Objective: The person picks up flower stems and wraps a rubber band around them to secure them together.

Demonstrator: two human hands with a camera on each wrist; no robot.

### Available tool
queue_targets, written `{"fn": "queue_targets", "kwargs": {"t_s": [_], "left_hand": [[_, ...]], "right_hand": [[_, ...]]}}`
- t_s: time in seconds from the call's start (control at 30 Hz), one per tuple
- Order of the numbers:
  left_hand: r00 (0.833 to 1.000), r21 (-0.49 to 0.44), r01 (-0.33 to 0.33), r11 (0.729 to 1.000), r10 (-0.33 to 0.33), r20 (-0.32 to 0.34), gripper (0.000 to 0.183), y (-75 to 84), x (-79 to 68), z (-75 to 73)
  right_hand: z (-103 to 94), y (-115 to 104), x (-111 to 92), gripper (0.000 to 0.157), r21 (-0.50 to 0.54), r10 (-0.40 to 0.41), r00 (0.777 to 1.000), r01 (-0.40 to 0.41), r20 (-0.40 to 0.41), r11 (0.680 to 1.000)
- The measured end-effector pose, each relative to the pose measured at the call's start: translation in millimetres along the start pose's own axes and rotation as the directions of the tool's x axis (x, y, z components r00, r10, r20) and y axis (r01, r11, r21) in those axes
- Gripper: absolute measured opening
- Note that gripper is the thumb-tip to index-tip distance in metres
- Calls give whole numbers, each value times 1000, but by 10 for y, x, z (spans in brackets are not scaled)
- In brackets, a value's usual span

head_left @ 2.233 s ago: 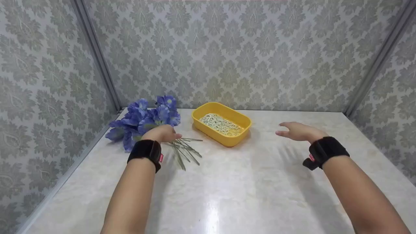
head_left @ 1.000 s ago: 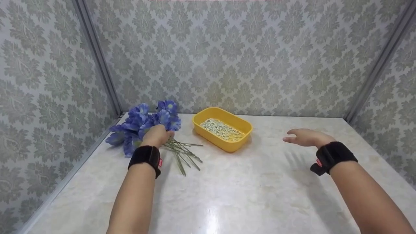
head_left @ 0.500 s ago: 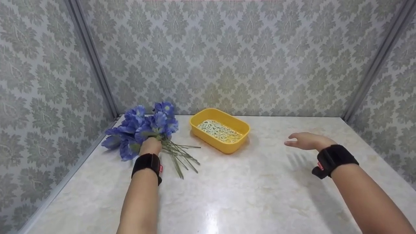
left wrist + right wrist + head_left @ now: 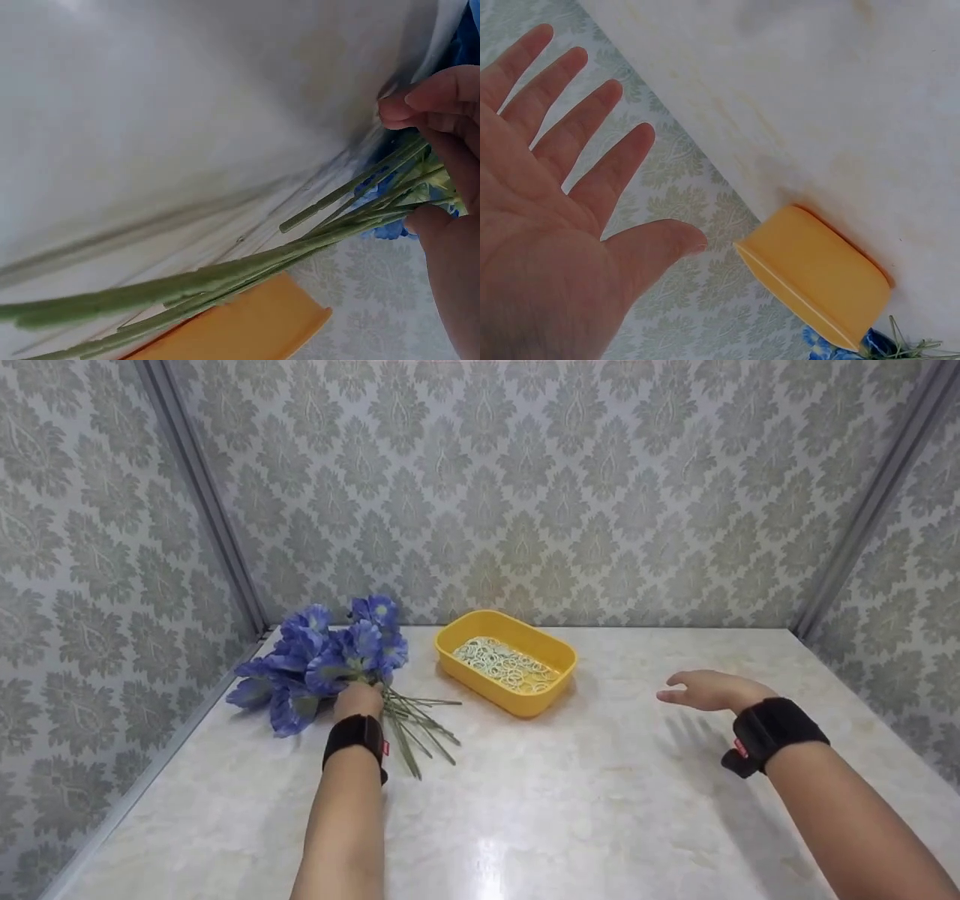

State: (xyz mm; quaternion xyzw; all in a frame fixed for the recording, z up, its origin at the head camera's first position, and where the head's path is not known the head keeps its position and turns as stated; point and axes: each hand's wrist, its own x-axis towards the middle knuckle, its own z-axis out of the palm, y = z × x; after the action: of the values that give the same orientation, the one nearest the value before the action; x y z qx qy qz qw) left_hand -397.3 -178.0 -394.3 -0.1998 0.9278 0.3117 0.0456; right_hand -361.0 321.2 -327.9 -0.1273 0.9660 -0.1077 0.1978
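A bunch of blue artificial flowers (image 4: 300,652) lies at the left back of the table, its green stems (image 4: 424,724) fanned toward the right front. My left hand (image 4: 360,701) holds the stems just below the blooms. In the left wrist view the stems (image 4: 225,274) pass between the thumb and curled fingers (image 4: 442,94); the palm's far side is hidden. My right hand (image 4: 709,690) hovers above the right side of the table, away from everything. The right wrist view shows its fingers (image 4: 592,120) spread and straight, holding nothing.
A yellow plastic box (image 4: 517,701) stands right of the flowers near the back wall. Several pale rubber-band-like rings (image 4: 502,660) lie in it. Patterned panels (image 4: 525,495) enclose the light marbled table (image 4: 570,810) at the back and both sides.
My left hand has moved from above the stems down to them, curling its fingers round them below the blooms. The right hand has shifted slightly right. The box stays put.
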Motion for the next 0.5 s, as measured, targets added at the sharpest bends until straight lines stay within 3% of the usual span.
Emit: {"fn": "queue_targets", "kwargs": {"t_s": [0.3, 0.5], "left_hand": [[998, 12, -14, 1000, 15, -64, 60, 45, 61, 91], [997, 17, 19, 1000, -18, -73, 65, 32, 103, 120]], "right_hand": [[29, 38, 29, 69, 2, -1, 1000, 1, 4, 1000], [15, 68, 39, 70, -10, 9, 1000, -9, 4, 1000]]}}
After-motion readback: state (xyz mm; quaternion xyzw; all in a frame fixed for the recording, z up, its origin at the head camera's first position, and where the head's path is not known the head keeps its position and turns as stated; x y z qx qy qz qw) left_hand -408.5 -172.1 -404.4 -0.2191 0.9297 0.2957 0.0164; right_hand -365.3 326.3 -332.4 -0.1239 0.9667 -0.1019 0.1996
